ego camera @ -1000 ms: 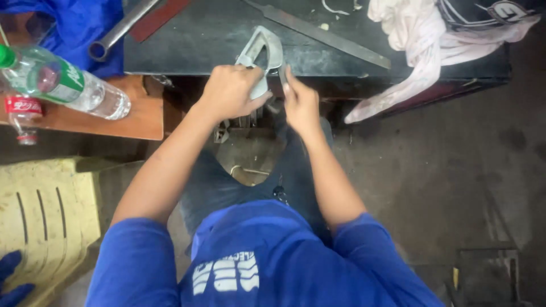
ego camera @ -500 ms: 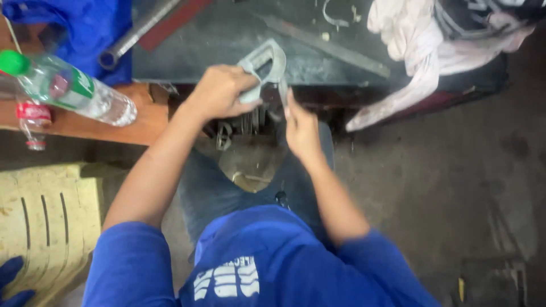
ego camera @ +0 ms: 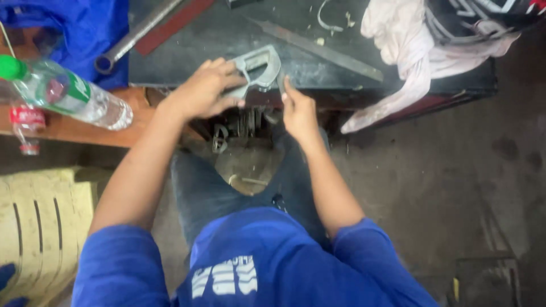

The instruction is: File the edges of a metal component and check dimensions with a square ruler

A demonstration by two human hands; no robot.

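Our left hand (ego camera: 202,94) grips the grey metal frame (ego camera: 260,67) at the bench edge (ego camera: 364,94). Our right hand (ego camera: 298,111), just beside, pinches its right end.

A long flat metal file (ego camera: 318,42), a grey ring spanner (ego camera: 136,35) and crumpled white cloth (ego camera: 404,51) are borne by a dark metal workbench (ego camera: 216,40).

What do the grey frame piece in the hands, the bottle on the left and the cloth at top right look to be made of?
The frame piece, gripped by the left hand with the right hand at its edge, looks like bare metal: dull grey, scuffed, hard edges. The bottle seems clear plastic with a green cap: you can see through it. The cloth looks like soft pale woven fabric, creased and draped.
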